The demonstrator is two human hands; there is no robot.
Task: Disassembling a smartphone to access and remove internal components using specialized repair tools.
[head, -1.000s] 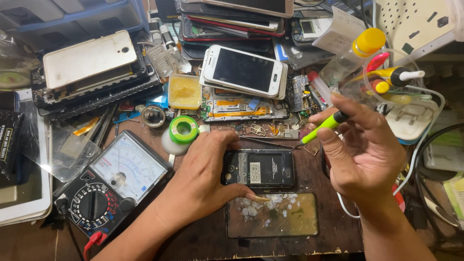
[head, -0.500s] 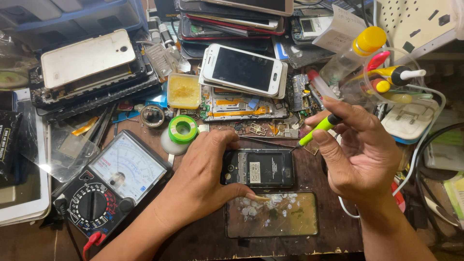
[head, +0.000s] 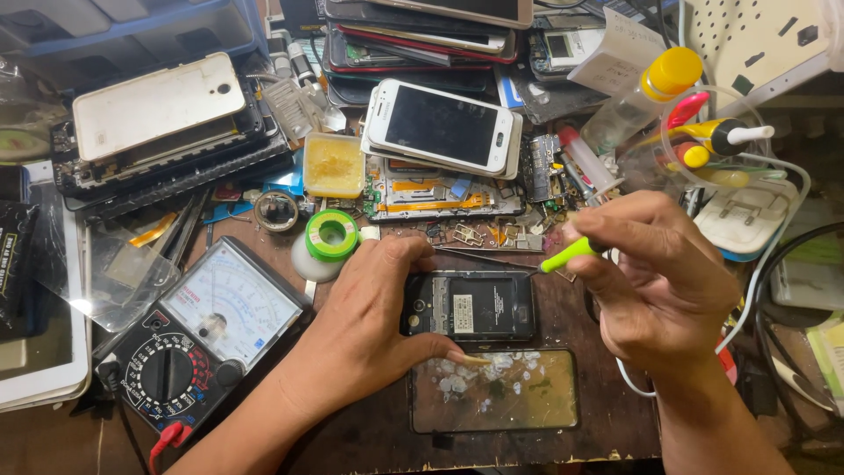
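- Black opened phone (head: 470, 305) steadied at its left edge by left hand (head: 369, 321), fingers spread around it
- Right hand (head: 664, 273) fingers pinching green-handled screwdriver (head: 567, 255), tip near phone's top right corner

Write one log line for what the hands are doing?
left hand: steadies black phone | right hand: holds green tool | beside: meter

Left hand (head: 365, 330) covering the opened phone's (head: 479, 305) left end, screwdriver (head: 563, 258) handle buried in right hand (head: 664, 281), white tablet (head: 35, 369) cropped at frame's left edge
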